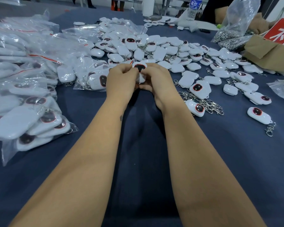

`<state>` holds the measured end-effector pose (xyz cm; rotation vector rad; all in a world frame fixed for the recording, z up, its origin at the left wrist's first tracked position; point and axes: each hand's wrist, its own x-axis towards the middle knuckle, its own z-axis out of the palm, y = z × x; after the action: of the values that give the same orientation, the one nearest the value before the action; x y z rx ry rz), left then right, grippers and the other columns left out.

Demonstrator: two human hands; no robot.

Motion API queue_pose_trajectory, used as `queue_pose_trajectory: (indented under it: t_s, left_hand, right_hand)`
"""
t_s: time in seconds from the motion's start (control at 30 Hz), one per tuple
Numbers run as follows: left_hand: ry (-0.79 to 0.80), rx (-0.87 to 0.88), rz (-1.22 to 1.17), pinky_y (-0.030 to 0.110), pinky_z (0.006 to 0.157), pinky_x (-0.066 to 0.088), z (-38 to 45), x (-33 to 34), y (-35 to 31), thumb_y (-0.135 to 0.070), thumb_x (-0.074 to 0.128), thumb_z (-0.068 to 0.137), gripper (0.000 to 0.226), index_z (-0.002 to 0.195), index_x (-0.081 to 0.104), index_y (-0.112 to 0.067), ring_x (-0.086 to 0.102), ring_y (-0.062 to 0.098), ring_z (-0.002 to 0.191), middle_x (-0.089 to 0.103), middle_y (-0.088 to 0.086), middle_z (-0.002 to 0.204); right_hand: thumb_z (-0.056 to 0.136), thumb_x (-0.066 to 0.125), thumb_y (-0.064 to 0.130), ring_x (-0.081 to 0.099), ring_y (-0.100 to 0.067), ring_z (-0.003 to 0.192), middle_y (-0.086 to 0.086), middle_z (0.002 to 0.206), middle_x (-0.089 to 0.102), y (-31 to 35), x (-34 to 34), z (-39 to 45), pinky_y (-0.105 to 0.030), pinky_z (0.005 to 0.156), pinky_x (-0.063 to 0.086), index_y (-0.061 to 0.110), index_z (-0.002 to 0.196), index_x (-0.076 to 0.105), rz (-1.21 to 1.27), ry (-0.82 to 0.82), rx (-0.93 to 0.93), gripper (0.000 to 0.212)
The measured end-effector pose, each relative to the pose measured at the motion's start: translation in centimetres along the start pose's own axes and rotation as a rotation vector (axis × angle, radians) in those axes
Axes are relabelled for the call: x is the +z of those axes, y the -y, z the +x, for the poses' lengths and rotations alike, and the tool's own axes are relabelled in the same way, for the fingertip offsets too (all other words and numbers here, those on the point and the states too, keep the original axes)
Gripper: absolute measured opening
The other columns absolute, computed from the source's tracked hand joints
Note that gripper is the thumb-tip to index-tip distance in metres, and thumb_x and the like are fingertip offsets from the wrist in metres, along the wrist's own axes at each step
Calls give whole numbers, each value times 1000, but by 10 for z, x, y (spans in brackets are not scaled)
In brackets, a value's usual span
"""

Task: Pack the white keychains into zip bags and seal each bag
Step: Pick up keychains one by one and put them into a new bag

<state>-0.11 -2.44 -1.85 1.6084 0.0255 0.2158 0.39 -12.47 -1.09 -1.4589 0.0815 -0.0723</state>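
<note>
Both hands, left (121, 79) and right (156, 79), pinch a half-hidden keychain (139, 67); bag indiscernible

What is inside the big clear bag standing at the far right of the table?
The big clear bag holds a heap of metal key rings at its bottom; its upper part looks empty. Its base is partly hidden behind the cardboard box.
</note>
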Motion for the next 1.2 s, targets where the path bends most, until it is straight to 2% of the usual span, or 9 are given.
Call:
queue_pose_trajectory:
  t_s: [0.2,0.4,0.53,0.63,0.9,1.0,1.07,1.13,1.2]
  left_hand:
    - [10,-7,2,21,52,42,-1,0,-2,-15,55,85,17,69,61,-20,49,10,49,57,-4,60]
    - [12,-11,-24,13,44,40,-1,0,-3,-17,58,87,18,70,63,-20,50,5,43,56,-4,57]
    - [26,-25,-20,14,45,40,0,0,-3,-15,55,85,21,65,61,-20,51,7,45,58,-4,57]
    - [30,-39,-14,16,47,40,1,0,-2,-14,54,82,22,62,59,-21,51,9,47,58,-4,57]
    - [23,-28,6,15,45,41,1,0,-1,-18,59,84,18,67,61,-18,51,7,44,58,-5,55]
    - [14,-33,49,19,50,43,3,1,0,-21,59,85,17,76,66,-8,51,9,46,60,-2,58]
    - [7,-22,96,28,58,46,4,2,0,-24,58,86,25,83,67,-1,52,15,53,63,7,65]
    - [2,-8,128,37,65,51,4,2,1,-24,57,85,23,80,67,-4,54,18,60,67,12,71]
    - [-3,3,142,41,69,54,4,2,1,-24,58,85,20,77,68,-9,55,19,63,68,10,74]
  right_hand:
    - [88,48,-1,61,-20,72,-8,75,65,-2,1,-1,-50,86,56,11,83,63,10,9,-39,20]
    - [90,48,1,62,-20,76,-7,77,67,-2,2,-2,-53,86,55,14,81,63,-60,-19,-59,22]
    - [90,45,1,60,-20,74,-5,75,65,-3,3,-2,-55,85,55,17,80,62,-97,-38,-75,25]
    - [91,46,2,60,-22,79,-8,82,65,-3,3,-2,-58,87,55,16,83,62,-111,-39,-75,23]
    - [88,47,0,59,-20,72,-7,75,64,-1,3,-3,-50,83,56,16,78,63,-60,-17,-64,24]
    - [87,47,0,57,-20,73,-8,77,62,0,2,-4,-43,77,55,17,76,63,-71,-17,-66,26]
    - [87,47,0,57,-19,72,-7,75,63,0,2,-4,-36,71,53,17,75,63,-92,-23,-68,27]
    - [87,47,0,57,-19,72,-6,75,64,-1,2,-4,-35,69,52,17,75,64,-101,-26,-66,27]
    - [87,48,0,58,-18,71,-5,75,65,0,2,-4,-34,68,53,17,76,65,-98,-28,-60,27]
